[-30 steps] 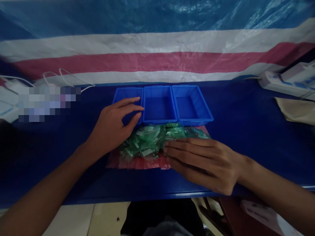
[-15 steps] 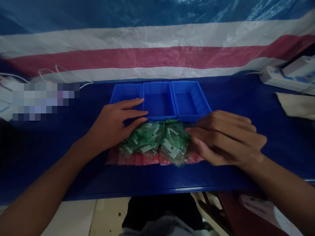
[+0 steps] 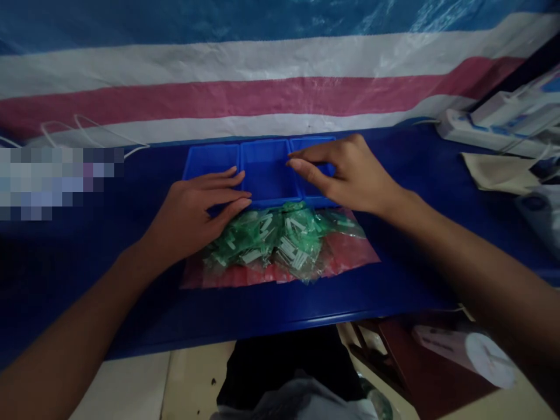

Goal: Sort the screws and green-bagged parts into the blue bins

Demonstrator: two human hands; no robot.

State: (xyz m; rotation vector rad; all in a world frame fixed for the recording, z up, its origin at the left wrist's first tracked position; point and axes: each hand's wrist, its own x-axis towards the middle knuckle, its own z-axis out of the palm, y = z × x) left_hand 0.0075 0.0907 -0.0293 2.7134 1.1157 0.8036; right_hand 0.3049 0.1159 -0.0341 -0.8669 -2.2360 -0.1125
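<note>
The head camera looks down on a dark blue counter [image 3: 437, 245] whose far edge meets a hanging tarpaulin striped blue, white and pink [image 3: 262, 87]. Three shallow blue plastic trays [image 3: 266, 172] stand side by side in a row near the far edge, touching one another. Just in front of them, toward the near edge, lies a heap of small clear packets with green and white contents [image 3: 275, 242], resting on a flat red plastic bag [image 3: 350, 254].

The left hand [image 3: 196, 210] lies palm down with its fingers spread and loose, its grip closed on nothing; the fingertips reach across the near rim of the leftmost tray, and the thumb side touches the left end of the packet heap. The right hand [image 3: 345, 175] hovers over the rightmost tray, fingers extended toward the middle tray and thumb a little apart from them, open and empty as far as can be seen.

Toward the far right corner of the counter sit a white power strip [image 3: 481, 131] and a folded beige cloth [image 3: 499, 172]. White cables [image 3: 87, 131] trail along the far left edge.
</note>
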